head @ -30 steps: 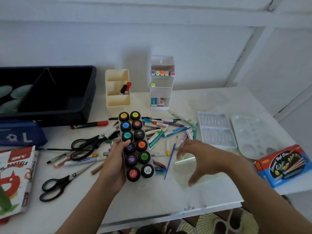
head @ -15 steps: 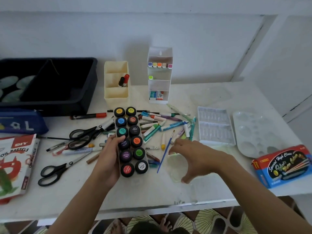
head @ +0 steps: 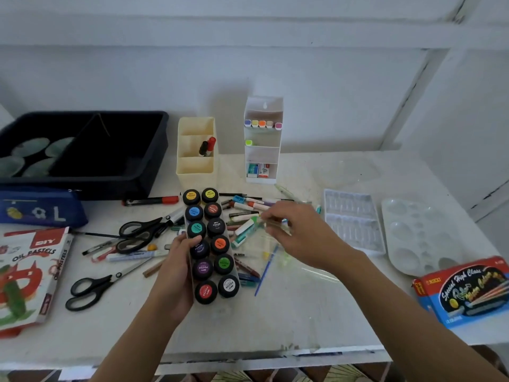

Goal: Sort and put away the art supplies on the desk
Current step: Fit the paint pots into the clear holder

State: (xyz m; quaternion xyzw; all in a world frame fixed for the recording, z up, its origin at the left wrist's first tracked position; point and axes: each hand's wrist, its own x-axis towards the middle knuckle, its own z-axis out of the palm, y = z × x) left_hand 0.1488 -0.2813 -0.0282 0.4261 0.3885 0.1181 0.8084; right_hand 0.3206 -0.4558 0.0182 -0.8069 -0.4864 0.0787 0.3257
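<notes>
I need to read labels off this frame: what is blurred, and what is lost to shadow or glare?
Head view: the right hand is motion-smeared above the marker pile, its grip unreadable; the paint-pot set in the left hand is sharp, lid labels legible; the black bin sinks into shadow inside; soft light, no hard glare.

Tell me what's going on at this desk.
A person is sorting art supplies. The left hand grips a set of poster paint pots, thumb on top. The right hand reaches into the pile of markers; whether it holds anything I cannot tell. Scissors and palettes lie loose, and the organisers at the back hold few items.
</notes>
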